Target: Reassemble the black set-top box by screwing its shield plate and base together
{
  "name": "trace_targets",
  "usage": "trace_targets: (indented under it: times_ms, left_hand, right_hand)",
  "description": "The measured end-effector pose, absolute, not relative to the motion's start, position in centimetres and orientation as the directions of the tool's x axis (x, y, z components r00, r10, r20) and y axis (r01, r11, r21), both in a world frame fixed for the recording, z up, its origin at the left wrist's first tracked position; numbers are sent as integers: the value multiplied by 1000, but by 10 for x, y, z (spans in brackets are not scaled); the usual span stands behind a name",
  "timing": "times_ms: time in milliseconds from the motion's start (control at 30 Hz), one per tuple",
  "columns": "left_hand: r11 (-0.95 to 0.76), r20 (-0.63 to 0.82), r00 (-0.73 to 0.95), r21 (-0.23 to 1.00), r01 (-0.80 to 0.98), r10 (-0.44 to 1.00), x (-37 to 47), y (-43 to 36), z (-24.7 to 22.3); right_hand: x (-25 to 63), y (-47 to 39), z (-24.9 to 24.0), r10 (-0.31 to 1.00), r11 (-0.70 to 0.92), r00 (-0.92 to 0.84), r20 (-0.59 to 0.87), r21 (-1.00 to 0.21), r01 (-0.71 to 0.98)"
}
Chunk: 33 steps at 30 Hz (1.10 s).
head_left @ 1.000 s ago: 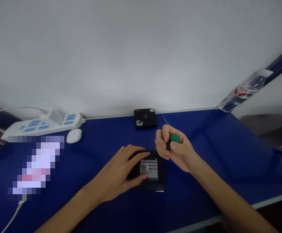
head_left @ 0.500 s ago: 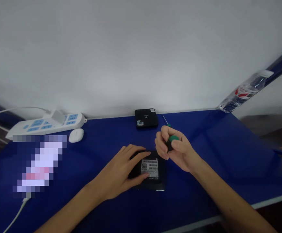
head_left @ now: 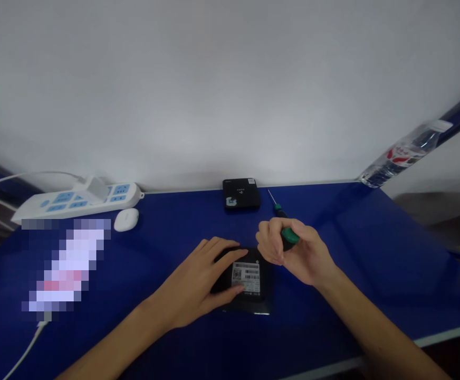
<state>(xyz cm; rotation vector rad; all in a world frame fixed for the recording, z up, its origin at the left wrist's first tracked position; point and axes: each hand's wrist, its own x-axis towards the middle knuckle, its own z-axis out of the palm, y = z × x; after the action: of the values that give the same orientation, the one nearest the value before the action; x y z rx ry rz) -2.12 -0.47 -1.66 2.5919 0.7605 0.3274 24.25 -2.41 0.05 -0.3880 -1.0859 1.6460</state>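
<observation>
I have the left hand [head_left: 204,279] spread wide across the nine o'clock side of the labelled black box [head_left: 249,274], which lies flat on the tabletop [head_left: 372,253]. At the box's two o'clock, the right hand [head_left: 305,253] is curled around a green-and-black handle [head_left: 290,236]; I can't see its far end. A screwdriver [head_left: 279,209] lies towards one o'clock, a smaller-looking box [head_left: 241,194] at twelve.

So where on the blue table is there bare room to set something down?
The widest bare patch of the blue table lies between the right hand and the bottle; a smaller one, between the white case and the far black box. It is crowded around the labelled black box, under the left hand, and by the power strip.
</observation>
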Motion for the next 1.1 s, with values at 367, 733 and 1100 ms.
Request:
trace_targets:
  times_ms: [367, 733, 1100]
  left_hand:
    - [-780, 110, 837, 444, 441, 536, -18, -4, -13]
    - [-757, 74, 833, 467, 456, 548, -20, -6, -14]
    - [-800, 128, 848, 428, 421, 515, -18, -1, -12]
  right_hand:
    - [240, -27, 1, 902, -52, -367, 226, -788, -613]
    - [237, -30, -2, 908, 15, -350, 230, -852, -524]
    - [242, -33, 7, 769, -140, -539, 343, -733, -666]
